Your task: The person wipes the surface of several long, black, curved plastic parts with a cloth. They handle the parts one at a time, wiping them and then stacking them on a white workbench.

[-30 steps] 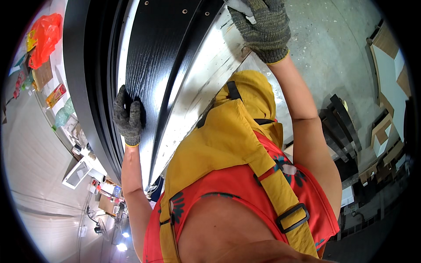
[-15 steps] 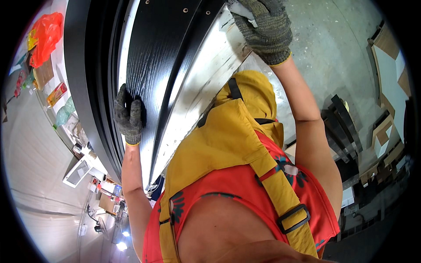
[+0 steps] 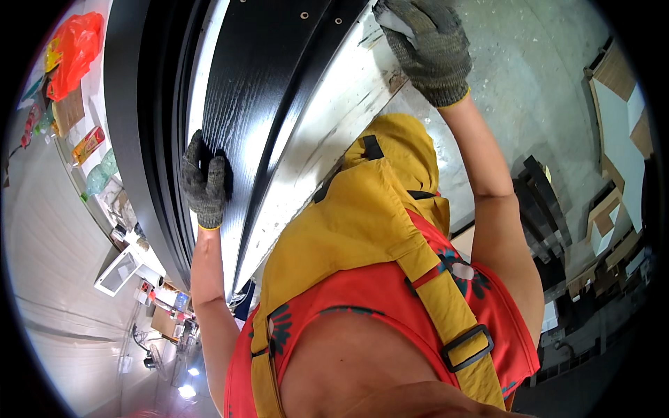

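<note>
A long black wood-grain board [image 3: 240, 90] with a few small round holes lies on a white, scuffed work surface [image 3: 334, 115]. My left hand [image 3: 204, 177], in a dark grey knit glove, rests on the board's left side, its fingers stretched out and apart. Near the top edge of the view, my right hand [image 3: 435, 56], gloved the same way, is over the corner of the work surface. Its fingers are bent round a soft-looking white wad [image 3: 396, 22], partly hidden by the glove; I cannot tell whether it is cloth or paper.
More long black strips [image 3: 125, 125] run side by side left of the board. Beyond them are a red plastic bag [image 3: 77, 52] and an orange packet [image 3: 88, 145]. Dark boards [image 3: 547, 202] and pale panels [image 3: 617, 125] stand on the right above the concrete floor [image 3: 523, 76].
My right hand has shifted slightly right and down with the white wad. The left hand stays on the board. The whole view has moved a little.
</note>
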Demonstrator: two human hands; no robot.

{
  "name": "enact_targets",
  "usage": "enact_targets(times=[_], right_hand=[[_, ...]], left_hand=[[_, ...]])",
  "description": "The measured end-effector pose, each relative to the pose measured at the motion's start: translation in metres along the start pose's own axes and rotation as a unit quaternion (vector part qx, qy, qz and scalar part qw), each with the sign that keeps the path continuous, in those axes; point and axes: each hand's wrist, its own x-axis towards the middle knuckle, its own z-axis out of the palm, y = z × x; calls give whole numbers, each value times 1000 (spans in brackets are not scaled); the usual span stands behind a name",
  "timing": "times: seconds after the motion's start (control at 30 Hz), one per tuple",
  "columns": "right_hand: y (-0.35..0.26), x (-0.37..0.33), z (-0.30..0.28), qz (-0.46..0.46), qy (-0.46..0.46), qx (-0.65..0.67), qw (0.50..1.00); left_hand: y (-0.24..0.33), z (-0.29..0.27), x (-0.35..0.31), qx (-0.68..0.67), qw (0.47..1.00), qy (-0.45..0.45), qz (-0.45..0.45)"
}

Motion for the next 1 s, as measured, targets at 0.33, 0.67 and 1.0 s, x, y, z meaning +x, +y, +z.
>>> enact_targets(times=[0.33,0.67,1.0], right_hand=[[-3,-3,4,38,28,-31,998],[-43,-34,8,137,-52,361,921],[-9,-15,24,6,-158,397,904]], left_hand=[[4,-3,1,-5,1000,-16,-12],[11,-2,1,-14,1000,-12,-23],[9,1,1,-26,1000,-2,-6]])
